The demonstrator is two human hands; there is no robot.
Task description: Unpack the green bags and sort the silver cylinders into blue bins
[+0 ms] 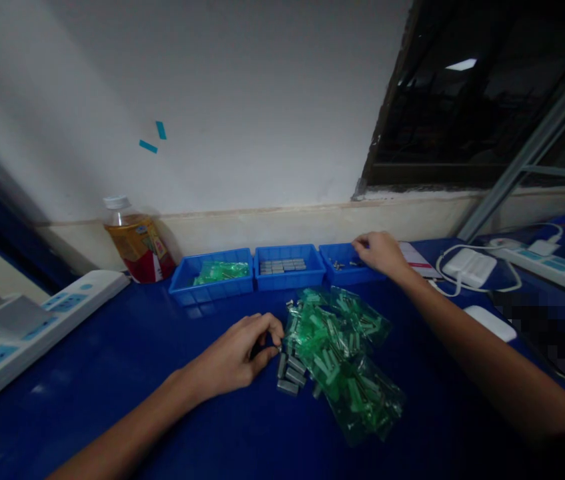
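Note:
My left hand (pixel 242 353) rests on the blue table (pixel 112 387), fingers curled and pinching a small grey metal block at the edge of a pile of green plastic bags (pixel 347 363). Several grey metal blocks (pixel 289 373) lie beside that pile. My right hand (pixel 379 252) reaches into the right blue tray (pixel 345 275), fingers bent over small metal parts; what it grips is hidden. The middle blue tray (pixel 287 277) holds rows of grey blocks. The left blue tray (pixel 212 287) holds green bags.
A drink bottle (pixel 135 243) stands at the back left by the wall. A white power strip (pixel 32 327) lies along the left edge. White adapters with cables (pixel 469 267) and another power strip (pixel 547 263) sit at the right.

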